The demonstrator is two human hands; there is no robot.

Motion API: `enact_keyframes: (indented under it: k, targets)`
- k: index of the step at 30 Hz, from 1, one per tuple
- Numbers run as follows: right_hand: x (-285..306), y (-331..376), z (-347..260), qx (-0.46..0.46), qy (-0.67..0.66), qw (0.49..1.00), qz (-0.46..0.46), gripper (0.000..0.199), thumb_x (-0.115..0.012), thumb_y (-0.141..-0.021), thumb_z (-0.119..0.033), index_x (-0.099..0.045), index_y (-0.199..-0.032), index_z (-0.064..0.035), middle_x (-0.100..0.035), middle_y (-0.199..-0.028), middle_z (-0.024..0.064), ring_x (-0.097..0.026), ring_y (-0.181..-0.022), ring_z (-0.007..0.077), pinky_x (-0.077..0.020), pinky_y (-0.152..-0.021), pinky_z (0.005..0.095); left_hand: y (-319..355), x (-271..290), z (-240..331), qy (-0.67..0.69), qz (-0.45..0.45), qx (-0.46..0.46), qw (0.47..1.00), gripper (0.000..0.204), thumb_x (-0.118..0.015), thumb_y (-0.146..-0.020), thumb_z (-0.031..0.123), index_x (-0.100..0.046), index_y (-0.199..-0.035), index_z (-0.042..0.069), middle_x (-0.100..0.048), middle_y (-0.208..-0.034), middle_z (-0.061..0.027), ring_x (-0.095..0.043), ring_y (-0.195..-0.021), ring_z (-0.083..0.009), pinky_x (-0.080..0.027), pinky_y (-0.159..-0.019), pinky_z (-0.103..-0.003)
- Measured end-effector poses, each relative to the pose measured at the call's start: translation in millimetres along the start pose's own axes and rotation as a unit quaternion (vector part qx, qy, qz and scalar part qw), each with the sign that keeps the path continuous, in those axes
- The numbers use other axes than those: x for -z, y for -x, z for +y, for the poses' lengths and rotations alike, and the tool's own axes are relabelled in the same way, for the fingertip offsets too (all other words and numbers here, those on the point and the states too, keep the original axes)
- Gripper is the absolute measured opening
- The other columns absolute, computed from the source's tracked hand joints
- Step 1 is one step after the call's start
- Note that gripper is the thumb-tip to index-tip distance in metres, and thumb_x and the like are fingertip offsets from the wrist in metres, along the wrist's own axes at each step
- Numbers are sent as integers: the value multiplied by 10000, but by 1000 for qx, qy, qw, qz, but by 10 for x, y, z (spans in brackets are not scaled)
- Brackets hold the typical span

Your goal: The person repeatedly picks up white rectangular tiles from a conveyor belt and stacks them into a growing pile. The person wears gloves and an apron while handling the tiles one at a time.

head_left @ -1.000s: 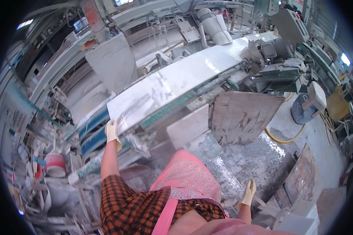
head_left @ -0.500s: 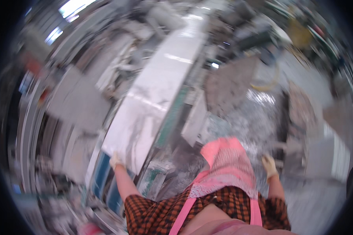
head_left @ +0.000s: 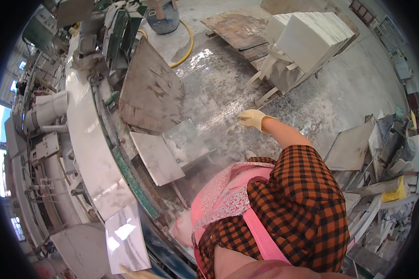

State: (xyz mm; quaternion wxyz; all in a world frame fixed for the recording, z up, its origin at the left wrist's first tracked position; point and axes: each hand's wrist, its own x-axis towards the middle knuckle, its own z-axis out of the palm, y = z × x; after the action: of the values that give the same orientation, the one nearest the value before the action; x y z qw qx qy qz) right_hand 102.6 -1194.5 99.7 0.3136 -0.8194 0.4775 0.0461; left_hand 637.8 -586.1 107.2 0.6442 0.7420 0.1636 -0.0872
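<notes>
My right hand (head_left: 251, 118), in a pale yellow glove, is stretched out over the wet concrete floor (head_left: 228, 79) with loose fingers and holds nothing. Nearest to it are a wet, glassy slab (head_left: 186, 139) and a grey slab (head_left: 156, 156) leaning by the machine line. Only a sliver of my left hand's glove (head_left: 135, 272) shows at the lower edge, beside the end of a long white marble slab (head_left: 91, 139) lying on the line. Its grip is hidden. My checked sleeve and pink apron fill the lower middle.
A large brown-stained slab (head_left: 149, 93) leans against the line. A stack of white tiles (head_left: 312, 37) stands on a pallet at the far right. A yellow hose (head_left: 189, 42) runs by a blue drum (head_left: 165, 16). More slabs (head_left: 354, 149) and clutter lie to the right.
The view has swung round sharply, so the line now lies on my left. My left hand has dropped from the slab's edge to the frame's bottom. My right hand has risen outward.
</notes>
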Motion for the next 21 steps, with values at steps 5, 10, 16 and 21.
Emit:
enact_keyframes:
  k: [5, 10, 16, 21]
  targets:
    - [46, -265, 183, 67, -113, 991, -16, 432, -567, -882, -390, -683, -1153, -74, -695, -1122, 173, -653, -1029, 353, -516, -884, 421, 735, -806, 262, -31, -66, -13, 997, 549, -537, -960, 401, -482, -1439, 140, -520, -1413, -178, -547, -1219, -280, -461, -1008, -397]
    - [637, -587, 365, 72, -90, 992, -58, 462, -525, -886, -434, -708, -1120, -81, -668, -1188, 149, -629, -1088, 330, -488, -931, 408, 1521, -1365, 419, -46, -92, -17, 995, 529, -544, -957, 384, -491, -1432, 156, -533, -1398, -177, -562, -1192, -274, -475, -979, -389]
    - [1501, -1046, 966, 54, -182, 980, -62, 546, -491, -915, -505, -652, -1225, -86, -619, -1277, 95, -621, -1135, 242, -478, -952, 389, 2643, -2168, 642, -64, -92, -36, 993, 508, -553, -954, 363, -502, -1423, 175, -549, -1379, -175, -580, -1160, -266, -492, -945, -380]
    - [2530, -1611, 1792, 5, -367, 930, -27, 484, -538, -970, -444, -671, -1103, 2, -713, -926, 105, -673, -917, 193, -456, -954, 345, 3685, -3002, 961, -90, -74, -50, 992, 493, -560, -951, 346, -511, -1416, 190, -562, -1363, -173, -595, -1134, -260, -506, -917, -373]
